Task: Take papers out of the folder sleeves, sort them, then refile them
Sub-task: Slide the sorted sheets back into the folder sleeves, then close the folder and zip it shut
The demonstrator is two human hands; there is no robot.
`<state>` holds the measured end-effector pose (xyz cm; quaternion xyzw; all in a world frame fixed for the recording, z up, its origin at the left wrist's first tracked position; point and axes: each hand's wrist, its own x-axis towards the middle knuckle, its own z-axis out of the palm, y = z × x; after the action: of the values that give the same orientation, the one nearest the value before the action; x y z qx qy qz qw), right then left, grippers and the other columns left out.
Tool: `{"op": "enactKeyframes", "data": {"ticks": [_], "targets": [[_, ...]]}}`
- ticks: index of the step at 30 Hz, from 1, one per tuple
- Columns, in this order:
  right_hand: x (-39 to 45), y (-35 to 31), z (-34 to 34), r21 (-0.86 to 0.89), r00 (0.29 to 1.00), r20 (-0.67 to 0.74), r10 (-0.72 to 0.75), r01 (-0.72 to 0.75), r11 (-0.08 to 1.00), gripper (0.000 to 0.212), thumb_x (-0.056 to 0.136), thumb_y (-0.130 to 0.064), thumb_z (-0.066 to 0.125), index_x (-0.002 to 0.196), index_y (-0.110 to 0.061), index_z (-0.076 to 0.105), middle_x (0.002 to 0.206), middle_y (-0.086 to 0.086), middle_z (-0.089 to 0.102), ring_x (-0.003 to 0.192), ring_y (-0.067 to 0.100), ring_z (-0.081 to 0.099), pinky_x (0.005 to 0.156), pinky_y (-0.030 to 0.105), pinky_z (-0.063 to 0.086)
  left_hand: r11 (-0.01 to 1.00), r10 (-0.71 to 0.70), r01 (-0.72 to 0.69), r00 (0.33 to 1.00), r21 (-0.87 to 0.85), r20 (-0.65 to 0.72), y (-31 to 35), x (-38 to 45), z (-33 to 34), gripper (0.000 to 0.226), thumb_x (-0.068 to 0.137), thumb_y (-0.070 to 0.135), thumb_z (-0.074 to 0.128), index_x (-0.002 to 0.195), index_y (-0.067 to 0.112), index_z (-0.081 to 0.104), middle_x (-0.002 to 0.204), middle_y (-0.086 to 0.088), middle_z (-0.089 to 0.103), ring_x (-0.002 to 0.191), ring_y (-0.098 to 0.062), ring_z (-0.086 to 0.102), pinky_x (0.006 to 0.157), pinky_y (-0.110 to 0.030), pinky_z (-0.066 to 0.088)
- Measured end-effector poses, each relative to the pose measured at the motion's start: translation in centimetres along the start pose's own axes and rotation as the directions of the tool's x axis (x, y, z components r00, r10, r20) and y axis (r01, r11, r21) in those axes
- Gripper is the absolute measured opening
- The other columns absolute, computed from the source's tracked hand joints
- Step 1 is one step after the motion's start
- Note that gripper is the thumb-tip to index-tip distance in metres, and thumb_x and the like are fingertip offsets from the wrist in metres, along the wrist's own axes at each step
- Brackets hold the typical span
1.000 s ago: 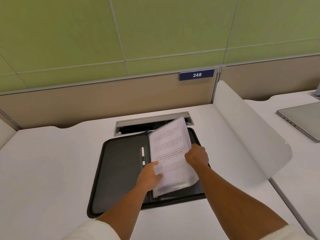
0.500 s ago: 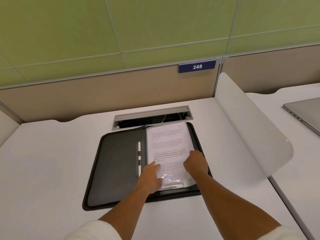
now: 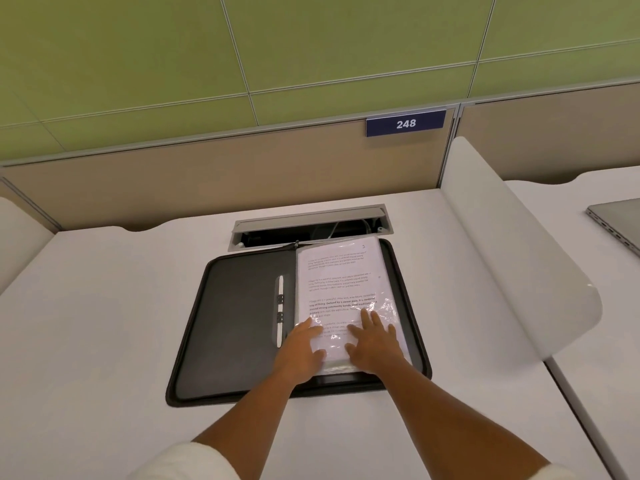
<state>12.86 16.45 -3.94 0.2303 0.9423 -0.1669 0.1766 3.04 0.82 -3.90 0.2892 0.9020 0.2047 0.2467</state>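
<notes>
Head view shows your black folder (image 3: 242, 327) lying open and flat on the white desk (image 3: 104, 323), its far edge just beside the cable slot (image 3: 311, 225) set in the desk. Its left half is bare dark lining, with a white pen (image 3: 280, 310) held in loops along the middle fold. Its right half holds a stack of clear sleeves (image 3: 341, 282); the top sleeve has a printed page inside, text facing up, and the plastic is crinkled and shiny near your hands.

Your left hand (image 3: 303, 351) lies flat on the near left corner of the stack, fingers straight and together, gripping nothing. Your right hand (image 3: 374, 341) lies flat on the near right part of the same sleeve, fingers spread and straight, pressing down, also gripping nothing. The page reaches from under your palms away toward the slot.

A white curved divider (image 3: 512, 265) stands to the right of the folder, well apart from it. Beyond it a grey laptop (image 3: 620, 220) sits on the next desk. A blue sign (image 3: 406, 123) reading 248 hangs on the partition.
</notes>
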Motion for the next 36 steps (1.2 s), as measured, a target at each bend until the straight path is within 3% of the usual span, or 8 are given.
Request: {"op": "enactKeyframes", "data": {"ticks": [5, 12, 16, 20, 24, 27, 30, 36], "targets": [[0.0, -1.2, -0.5, 0.022, 0.998, -0.055, 0.039, -0.038, 0.999, 0.052, 0.1, -0.043, 0.041, 0.148, -0.026, 0.037, 0.166, 0.007, 0.004, 0.152, 0.028, 0.0, 0.12, 0.057, 0.01, 0.97, -0.087, 0.034, 0.972, -0.241, -0.217, -1.3, -0.6, -1.1, 0.043, 0.097, 0.022, 0.061, 0.14, 0.027, 0.055, 0.147, 0.005, 0.052, 0.129, -0.017, 0.052, 0.105, -0.03, 0.044], [-0.3, -4.9, -0.1, 0.076, 0.992, -0.122, -0.044, 0.054, 0.996, 0.058, 0.101, -0.043, 0.041, 0.153, -0.023, 0.028, 0.166, 0.005, 0.001, 0.153, 0.026, -0.003, 0.123, 0.048, 0.013, 0.962, -0.186, 0.103, 0.925, -0.252, -0.332, -4.8, -2.1, -4.2, 0.039, 0.097, 0.021, 0.061, 0.136, 0.023, 0.059, 0.143, 0.002, 0.056, 0.13, -0.02, 0.053, 0.108, -0.034, 0.043], [0.3, -7.7, 0.4, 0.085, 0.987, -0.116, -0.115, 0.125, 0.988, 0.062, 0.1, -0.048, 0.042, 0.155, -0.026, 0.024, 0.166, 0.002, 0.001, 0.153, 0.024, -0.005, 0.123, 0.046, 0.014, 0.928, -0.303, 0.183, 0.88, -0.326, -0.366, -7.9, -2.7, -5.5, 0.039, 0.097, 0.019, 0.061, 0.135, 0.021, 0.059, 0.139, 0.0, 0.059, 0.122, -0.021, 0.059, 0.104, -0.033, 0.047], [1.0, -10.7, 0.9, 0.09, 0.982, -0.108, -0.154, 0.164, 0.982, 0.064, 0.1, -0.053, 0.041, 0.156, -0.029, 0.021, 0.166, 0.0, 0.0, 0.153, 0.024, -0.006, 0.122, 0.047, 0.012, 0.892, -0.425, 0.311, 0.825, -0.328, -0.373, -11.4, -3.4, -6.7, 0.049, 0.093, 0.024, 0.066, 0.14, 0.019, 0.053, 0.143, -0.005, 0.055, 0.128, -0.027, 0.053, 0.105, -0.042, 0.048], [1.6, -13.4, 1.5, 0.142, 0.987, -0.065, -0.146, 0.154, 0.978, 0.077, 0.096, -0.062, 0.041, 0.158, -0.026, 0.012, 0.166, 0.001, -0.006, 0.152, 0.024, -0.01, 0.121, 0.047, 0.011, 0.84, -0.541, 0.477, 0.781, -0.26, -0.313, -14.4, -4.0, -8.0, 0.068, 0.092, 0.038, 0.064, 0.151, 0.017, 0.036, 0.155, -0.01, 0.039, 0.142, -0.032, 0.038, 0.111, -0.054, 0.038], [2.1, -14.6, 1.9, 0.084, 0.993, -0.018, -0.114, 0.116, 0.99, 0.082, 0.096, -0.064, 0.038, 0.159, -0.022, 0.006, 0.166, 0.005, -0.01, 0.152, 0.026, -0.014, 0.121, 0.049, 0.005, 0.78, -0.624, 0.575, 0.739, -0.246, -0.252, -16.2, -4.1, -8.6, 0.076, 0.093, 0.042, 0.062, 0.154, 0.014, 0.027, 0.157, -0.012, 0.033, 0.144, -0.034, 0.033, 0.113, -0.057, 0.033], [2.3, -15.5, 2.2, 0.026, 0.997, 0.019, -0.077, 0.076, 0.997, 0.083, 0.096, -0.064, 0.036, 0.159, -0.02, 0.004, 0.165, 0.009, -0.012, 0.151, 0.028, -0.017, 0.121, 0.051, 0.0, 0.748, -0.658, 0.587, 0.719, -0.31, -0.225, -17.6, -4.1, -9.3, 0.072, 0.093, 0.038, 0.063, 0.15, 0.008, 0.033, 0.151, -0.014, 0.042, 0.138, -0.036, 0.041, 0.11, -0.055, 0.038], [2.6, -16.5, 2.8, -0.056, 0.999, 0.046, -0.017, 0.02, 0.998, 0.084, 0.096, -0.065, 0.035, 0.159, -0.02, 0.003, 0.165, 0.009, -0.01, 0.15, 0.03, -0.018, 0.121, 0.054, -0.002, 0.788, -0.613, 0.557, 0.75, -0.263, -0.25, -18.0, -4.2, -10.8, 0.059, 0.098, 0.031, 0.056, 0.148, 0.006, 0.037, 0.145, -0.018, 0.045, 0.134, -0.035, 0.044, 0.107, -0.046, 0.042]]}}
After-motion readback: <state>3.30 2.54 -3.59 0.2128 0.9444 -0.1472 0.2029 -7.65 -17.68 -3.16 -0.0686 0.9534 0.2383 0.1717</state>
